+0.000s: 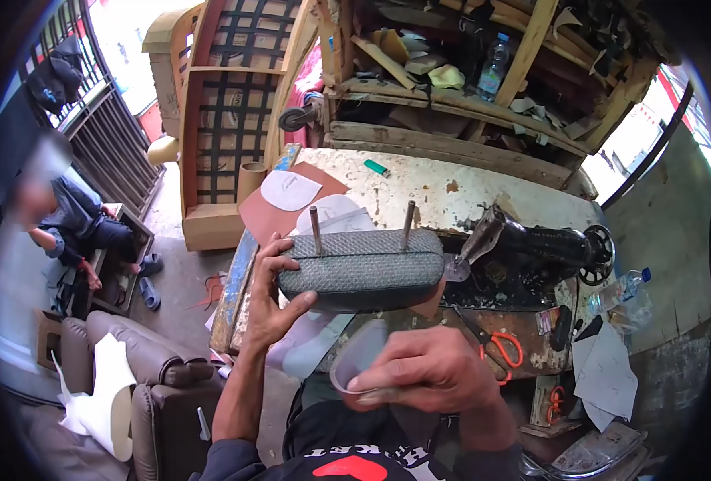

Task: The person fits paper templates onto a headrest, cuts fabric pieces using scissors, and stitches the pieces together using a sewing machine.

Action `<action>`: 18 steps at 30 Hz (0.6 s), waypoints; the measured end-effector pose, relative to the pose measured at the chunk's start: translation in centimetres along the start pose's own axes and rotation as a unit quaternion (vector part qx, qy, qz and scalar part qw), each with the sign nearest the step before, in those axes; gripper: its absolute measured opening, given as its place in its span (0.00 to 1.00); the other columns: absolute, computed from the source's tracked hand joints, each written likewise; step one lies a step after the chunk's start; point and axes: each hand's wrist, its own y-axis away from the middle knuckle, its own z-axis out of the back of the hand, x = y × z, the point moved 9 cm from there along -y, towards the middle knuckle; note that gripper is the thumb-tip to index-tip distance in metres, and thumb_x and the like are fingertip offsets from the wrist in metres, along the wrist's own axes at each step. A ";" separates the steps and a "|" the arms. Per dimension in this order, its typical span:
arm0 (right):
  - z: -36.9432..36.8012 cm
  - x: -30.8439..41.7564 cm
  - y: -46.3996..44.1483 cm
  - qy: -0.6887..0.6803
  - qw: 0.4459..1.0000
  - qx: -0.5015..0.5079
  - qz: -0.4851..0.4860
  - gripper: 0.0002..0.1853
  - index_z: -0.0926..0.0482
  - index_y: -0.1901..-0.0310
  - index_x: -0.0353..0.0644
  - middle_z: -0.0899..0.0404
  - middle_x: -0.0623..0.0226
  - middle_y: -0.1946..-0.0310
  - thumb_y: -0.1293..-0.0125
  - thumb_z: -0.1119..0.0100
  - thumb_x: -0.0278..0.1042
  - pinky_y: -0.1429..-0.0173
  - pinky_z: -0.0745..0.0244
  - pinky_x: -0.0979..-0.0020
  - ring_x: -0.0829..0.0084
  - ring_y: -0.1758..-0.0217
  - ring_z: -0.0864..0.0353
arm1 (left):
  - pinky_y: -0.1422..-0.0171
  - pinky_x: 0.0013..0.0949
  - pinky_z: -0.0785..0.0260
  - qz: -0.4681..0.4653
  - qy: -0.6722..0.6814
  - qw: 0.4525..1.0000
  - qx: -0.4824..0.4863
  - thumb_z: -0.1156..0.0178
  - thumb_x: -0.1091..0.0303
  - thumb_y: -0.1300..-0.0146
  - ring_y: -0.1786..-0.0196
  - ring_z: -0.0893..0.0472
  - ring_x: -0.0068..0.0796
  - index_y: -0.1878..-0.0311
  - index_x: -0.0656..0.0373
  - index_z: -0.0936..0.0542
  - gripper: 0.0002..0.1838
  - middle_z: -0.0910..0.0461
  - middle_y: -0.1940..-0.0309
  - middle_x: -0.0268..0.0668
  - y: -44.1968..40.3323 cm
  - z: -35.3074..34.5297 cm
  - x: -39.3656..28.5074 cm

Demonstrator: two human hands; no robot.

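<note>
My left hand (271, 301) grips the left end of a car headrest (363, 272), thumb in front and fingers behind. The headrest is covered in grey-green woven fabric, and two metal posts point upward from it. Below it, my right hand (423, 370) is closed on a pale, curved, thin piece (355, 361), pinched at its lower edge; its material is unclear. Just right of the headrest stands a black sewing machine (523, 256). Behind the headrest, white paper patterns (291, 191) lie on a brown sheet (257, 215).
Orange-handled scissors (506, 353) lie at the right, near a plastic bottle (621, 290) and paper sheets (604, 369). A green lighter (377, 167) rests on the worn table (451, 172). Wooden shelving (459, 136) stands behind. A person (75, 208) sits at the left, beyond a brown leather seat (159, 361).
</note>
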 end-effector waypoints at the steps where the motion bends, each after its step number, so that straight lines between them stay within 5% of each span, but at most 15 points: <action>1: -0.2 1.0 -1.0 -0.018 0.998 0.012 0.057 0.12 0.07 0.54 0.42 0.10 0.64 0.66 0.40 0.23 0.25 0.61 0.18 0.69 0.65 0.65 0.11 | 0.13 0.53 0.56 -0.004 0.020 1.000 -0.006 0.26 0.53 0.35 0.13 0.49 0.53 0.45 0.58 0.21 0.24 0.33 0.26 0.46 0.1 0.4 0.0; 2: -0.3 0.5 -1.7 -0.021 0.998 0.018 0.060 0.12 0.07 0.54 0.42 0.10 0.64 0.66 0.40 0.23 0.25 0.61 0.18 0.69 0.65 0.65 0.11 | 0.13 0.53 0.56 -0.004 0.016 1.000 -0.012 0.26 0.53 0.35 0.13 0.49 0.53 0.45 0.58 0.21 0.24 0.33 0.26 0.46 0.2 1.0 0.1; 3: 0.8 -0.8 -2.2 0.070 0.995 -0.055 0.051 0.11 0.08 0.54 0.41 0.10 0.63 0.65 0.39 0.23 0.26 0.60 0.18 0.69 0.65 0.65 0.11 | 0.12 0.54 0.58 -0.006 0.024 1.000 0.005 0.37 0.45 0.29 0.13 0.50 0.54 0.45 0.59 0.19 0.25 0.34 0.25 0.47 0.2 1.1 0.2; 4: 1.9 -1.5 -2.6 0.163 0.977 -0.127 0.043 0.11 0.08 0.54 0.41 0.10 0.61 0.65 0.38 0.24 0.26 0.60 0.18 0.69 0.64 0.65 0.11 | 0.12 0.56 0.61 -0.010 0.033 0.999 0.022 0.48 0.37 0.23 0.13 0.50 0.54 0.45 0.59 0.16 0.31 0.35 0.24 0.48 0.0 1.1 0.2; 6: 2.9 -3.8 -2.7 0.172 0.969 -0.177 -0.029 0.10 0.09 0.54 0.36 0.09 0.57 0.63 0.35 0.25 0.28 0.57 0.17 0.69 0.67 0.63 0.11 | 0.12 0.59 0.66 0.013 0.004 0.999 0.040 0.74 0.20 0.26 0.12 0.53 0.55 0.44 0.58 0.12 0.53 0.37 0.22 0.51 0.2 0.4 0.1; 8: 4.6 -6.8 -1.6 0.133 0.956 -0.255 -0.063 0.10 0.10 0.52 0.35 0.09 0.56 0.62 0.31 0.28 0.31 0.57 0.17 0.70 0.69 0.63 0.10 | 0.12 0.59 0.67 0.011 0.048 0.996 0.074 0.77 0.17 0.28 0.12 0.55 0.56 0.43 0.58 0.13 0.56 0.38 0.21 0.51 0.2 0.5 0.3; 9: 4.8 -7.6 -1.1 0.131 0.948 -0.271 -0.101 0.11 0.10 0.53 0.34 0.09 0.55 0.62 0.30 0.28 0.32 0.56 0.18 0.72 0.73 0.62 0.10 | 0.12 0.61 0.66 0.024 0.066 0.995 0.075 0.67 0.17 0.29 0.12 0.56 0.57 0.43 0.56 0.13 0.51 0.40 0.19 0.51 0.1 0.4 -0.8; 10: 4.9 -7.8 -1.0 0.133 0.948 -0.270 -0.103 0.11 0.10 0.53 0.34 0.09 0.55 0.62 0.30 0.28 0.32 0.56 0.18 0.72 0.73 0.62 0.10 | 0.12 0.61 0.66 0.025 0.068 0.995 0.074 0.67 0.17 0.29 0.12 0.56 0.57 0.43 0.56 0.13 0.51 0.40 0.19 0.51 0.1 0.5 -1.6; 12: 5.2 -9.6 -0.1 0.083 0.937 -0.292 -0.174 0.10 0.10 0.53 0.32 0.08 0.56 0.60 0.31 0.26 0.29 0.51 0.18 0.74 0.76 0.59 0.11 | 0.13 0.64 0.64 0.015 -0.062 0.992 0.105 0.54 0.19 0.31 0.12 0.57 0.59 0.44 0.55 0.13 0.46 0.41 0.18 0.51 0.5 0.3 -2.3; 13: 5.2 -9.9 0.2 0.082 0.936 -0.293 -0.176 0.10 0.10 0.53 0.32 0.08 0.56 0.60 0.31 0.26 0.29 0.51 0.18 0.74 0.76 0.59 0.11 | 0.14 0.65 0.58 0.008 -0.055 0.994 0.096 0.35 0.30 0.37 0.12 0.54 0.64 0.47 0.55 0.13 0.35 0.39 0.19 0.52 0.6 0.5 -2.2; 18: 4.8 -7.8 -1.0 0.120 0.961 -0.227 -0.106 0.11 0.10 0.53 0.36 0.09 0.57 0.62 0.32 0.27 0.33 0.56 0.17 0.70 0.71 0.64 0.10 | 0.16 0.61 0.49 0.022 -0.158 0.986 0.057 0.20 0.50 0.44 0.16 0.44 0.66 0.50 0.57 0.14 0.25 0.31 0.26 0.52 0.2 -0.5 -5.4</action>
